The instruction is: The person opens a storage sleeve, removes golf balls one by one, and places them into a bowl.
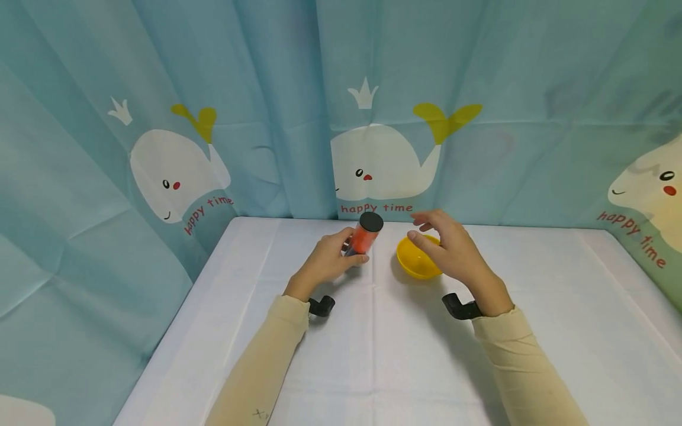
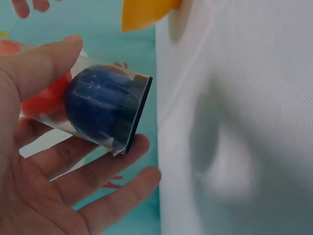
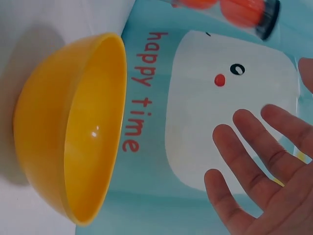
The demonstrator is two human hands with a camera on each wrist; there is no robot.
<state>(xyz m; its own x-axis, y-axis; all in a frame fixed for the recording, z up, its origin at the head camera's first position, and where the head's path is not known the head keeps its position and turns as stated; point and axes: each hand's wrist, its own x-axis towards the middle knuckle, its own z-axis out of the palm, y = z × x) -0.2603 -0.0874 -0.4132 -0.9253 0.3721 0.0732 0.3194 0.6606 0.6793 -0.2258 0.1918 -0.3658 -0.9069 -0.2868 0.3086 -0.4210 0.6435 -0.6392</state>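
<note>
A clear tube (image 1: 364, 239) with black ends is gripped between the thumb and fingers of my left hand (image 1: 326, 259). Orange-red balls and a dark blue ball (image 2: 100, 102) show through its wall, the blue one near the lower end. The tube tilts to the right, held above the tabletop, with its shadow apart from it in the left wrist view. Just right of it stands a yellow bowl (image 1: 414, 260), its inside bare where visible. My right hand (image 1: 453, 251) hovers over the bowl's right side, fingers spread and holding nothing.
A white cloth covers the table (image 1: 341, 367). Behind and to the left hangs a blue-green curtain (image 1: 282, 71) printed with whales and lettering, meeting the table's back edge. Black wrist mounts (image 1: 322, 306) stick out from both cuffs.
</note>
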